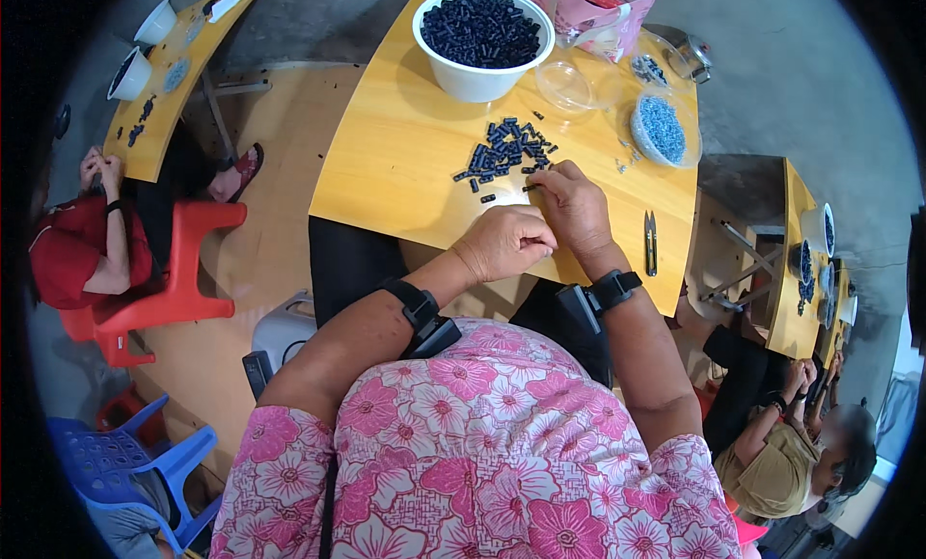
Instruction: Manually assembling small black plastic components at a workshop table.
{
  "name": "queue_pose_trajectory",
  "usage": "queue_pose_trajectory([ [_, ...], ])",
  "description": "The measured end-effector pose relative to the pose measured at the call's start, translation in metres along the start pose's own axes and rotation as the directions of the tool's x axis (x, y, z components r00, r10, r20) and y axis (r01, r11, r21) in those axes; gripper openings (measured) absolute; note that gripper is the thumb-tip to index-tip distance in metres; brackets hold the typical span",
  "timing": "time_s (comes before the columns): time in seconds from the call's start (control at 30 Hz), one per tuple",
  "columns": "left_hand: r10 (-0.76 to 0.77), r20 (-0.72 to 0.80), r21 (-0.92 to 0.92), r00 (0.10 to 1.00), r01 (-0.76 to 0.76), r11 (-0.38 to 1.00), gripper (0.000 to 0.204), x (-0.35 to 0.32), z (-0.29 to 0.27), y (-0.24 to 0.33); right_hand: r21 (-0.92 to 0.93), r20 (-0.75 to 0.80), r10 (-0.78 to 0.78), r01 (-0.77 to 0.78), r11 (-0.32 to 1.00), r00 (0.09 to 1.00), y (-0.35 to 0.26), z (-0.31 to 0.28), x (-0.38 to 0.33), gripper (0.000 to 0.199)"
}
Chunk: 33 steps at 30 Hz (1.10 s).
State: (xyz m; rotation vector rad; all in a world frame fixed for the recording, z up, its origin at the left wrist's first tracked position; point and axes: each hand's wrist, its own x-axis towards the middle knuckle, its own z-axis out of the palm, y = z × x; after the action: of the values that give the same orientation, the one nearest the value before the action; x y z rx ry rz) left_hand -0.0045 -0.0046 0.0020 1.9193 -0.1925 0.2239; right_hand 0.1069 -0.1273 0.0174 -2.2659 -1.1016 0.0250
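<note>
My right hand [577, 210] is at the near side of a loose pile of small black cylindrical parts [502, 152] on the yellow table. Its thumb and fingertips are closed on one small black cylindrical part [530, 188]. Just to the left, my left hand [505, 243] is curled closed over the table's near edge. Whatever its fingers hold, if anything, is hidden. One single black part lies apart from the pile, close to my left hand. A pair of black thread snips [650, 243] rests to the right of my right hand.
Behind the pile stands a white tub [483, 84] full of black parts. A clear bowl of small bluish pieces [663, 130], a clear lid [567, 83] and a pink bag [606, 19] are at the right back. People sit at side tables; a blue chair [116, 463] stands lower left.
</note>
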Motion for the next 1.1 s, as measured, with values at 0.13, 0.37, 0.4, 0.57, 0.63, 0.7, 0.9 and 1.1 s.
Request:
queue_pose_trajectory([
  [0.13, 0.022, -0.012, -0.012, 1.000, -0.022, 1.000, 0.006, 0.001, 0.000, -0.002, -0.112, -0.017, -0.029, 0.027, 0.993, 0.999, 0.002, 0.000, -0.003, 0.010],
  [0.37, 0.025, -0.005, 0.067, 1.000, -0.025, 0.997, 0.005, 0.001, 0.001, 0.001, -0.151, 0.045, 0.078, -0.071, 0.986, 0.996, 0.002, -0.008, -0.026, 0.009],
  [0.4, 0.031, 0.000, 0.069, 1.000, -0.031, 0.997, 0.005, 0.001, 0.002, 0.000, -0.152, 0.037, 0.080, -0.074, 0.986, 0.996, 0.000, -0.009, -0.031, 0.009],
  [0.57, 0.070, -0.031, 0.085, 0.997, -0.067, 0.994, 0.004, 0.000, 0.003, -0.003, -0.125, -0.054, 0.043, -0.050, 0.991, 0.998, 0.006, -0.007, -0.053, 0.008],
  [0.63, 0.064, -0.027, 0.091, 0.998, -0.061, 0.994, 0.004, 0.000, 0.003, -0.002, -0.094, -0.091, 0.023, -0.031, 0.995, 0.996, 0.010, -0.006, -0.059, 0.008],
  [0.7, 0.055, -0.028, 0.099, 0.998, -0.052, 0.994, 0.004, 0.000, 0.003, -0.001, -0.062, -0.125, -0.001, -0.007, 0.998, 0.992, 0.012, -0.006, -0.063, 0.008],
  [0.9, -0.032, -0.050, 0.096, 0.998, 0.037, 0.995, 0.006, 0.000, 0.005, 0.001, 0.022, -0.192, 0.039, -0.036, 0.999, 0.981, 0.006, -0.007, -0.062, 0.018],
  [1.1, -0.179, -0.095, -0.036, 0.979, 0.177, 0.984, 0.015, 0.001, 0.010, 0.002, -0.046, -0.155, 0.119, -0.128, 0.991, 0.981, -0.002, -0.011, -0.064, 0.016],
])
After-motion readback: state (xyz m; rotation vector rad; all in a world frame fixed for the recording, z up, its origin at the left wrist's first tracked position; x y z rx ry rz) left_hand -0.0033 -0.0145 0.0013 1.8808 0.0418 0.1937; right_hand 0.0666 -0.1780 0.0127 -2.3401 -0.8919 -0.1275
